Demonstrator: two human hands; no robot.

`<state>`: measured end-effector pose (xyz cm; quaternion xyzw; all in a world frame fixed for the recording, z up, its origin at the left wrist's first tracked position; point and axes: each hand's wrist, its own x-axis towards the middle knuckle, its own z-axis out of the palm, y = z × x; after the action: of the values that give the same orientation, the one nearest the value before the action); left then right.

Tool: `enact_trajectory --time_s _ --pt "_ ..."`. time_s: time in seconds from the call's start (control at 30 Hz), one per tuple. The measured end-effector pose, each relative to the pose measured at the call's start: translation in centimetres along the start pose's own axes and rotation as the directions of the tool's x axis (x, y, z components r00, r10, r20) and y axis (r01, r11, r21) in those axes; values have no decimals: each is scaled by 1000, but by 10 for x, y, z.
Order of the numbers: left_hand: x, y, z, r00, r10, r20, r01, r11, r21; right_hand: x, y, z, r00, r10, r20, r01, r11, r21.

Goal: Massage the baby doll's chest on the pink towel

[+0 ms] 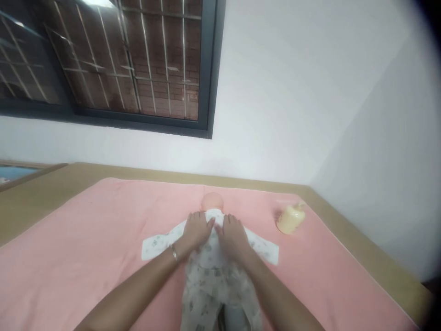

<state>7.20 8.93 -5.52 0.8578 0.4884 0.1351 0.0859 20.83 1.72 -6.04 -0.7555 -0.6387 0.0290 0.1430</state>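
Observation:
A baby doll (213, 257) lies stretched out on a pink mat (113, 220), its smooth bald head at the far end and its legs toward me. It wears a white top with a small print and printed trousers; both sleeves spread out sideways. My left hand (198, 229) rests on the doll's left-side shoulder, fingers laid flat over it. On the opposite shoulder lies my right hand (235, 235), also flat. Both thumbs point inward near the neck and almost meet on the upper body. A bracelet (174, 253) circles my left wrist.
A pale yellow pump bottle (291, 219) stands on the mat at the right. The mat covers a tan surface (330, 207) whose raised-looking edge runs along the white wall (275, 92). A dark-framed window (206, 69) with metal bars is at the upper left.

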Motion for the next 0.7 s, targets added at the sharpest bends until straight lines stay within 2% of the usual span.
enact_trajectory --time_s 0.07,0.13,0.2,0.27,0.37,0.4,0.47,0.53,0.6,0.7 --pt "19 -4 -10 985 -63 162 71 996 -45 -13 -7 5 995 -61 -79 57 997 -50" --pt "28 -2 -13 969 -98 228 112 993 -48 -7 -5 4 998 -44 -49 43 999 -24" --pt "23 3 -6 984 -91 153 91 996 7 15 4 -2 997 12 72 -17 998 60" --pt "7 8 7 999 -34 8 33 996 78 40 17 -9 976 47 215 -78 987 140" --pt "-13 9 23 985 69 -161 -51 992 115 58 28 -13 955 41 293 -98 978 183" --pt "-15 7 24 982 73 -173 -55 993 107 56 27 -12 957 41 287 -97 978 184" --pt "-10 2 18 993 29 -117 -21 997 70 42 19 -8 980 33 196 -64 987 150" --pt "3 -3 5 999 -50 17 50 999 6 23 9 -2 1000 -13 25 11 997 81" --pt "16 -6 -7 986 -100 136 108 993 -49 11 1 2 991 -70 -110 74 997 35" --pt "25 -4 -11 977 -121 178 137 987 -80 15 -2 3 994 -26 -108 33 998 60"
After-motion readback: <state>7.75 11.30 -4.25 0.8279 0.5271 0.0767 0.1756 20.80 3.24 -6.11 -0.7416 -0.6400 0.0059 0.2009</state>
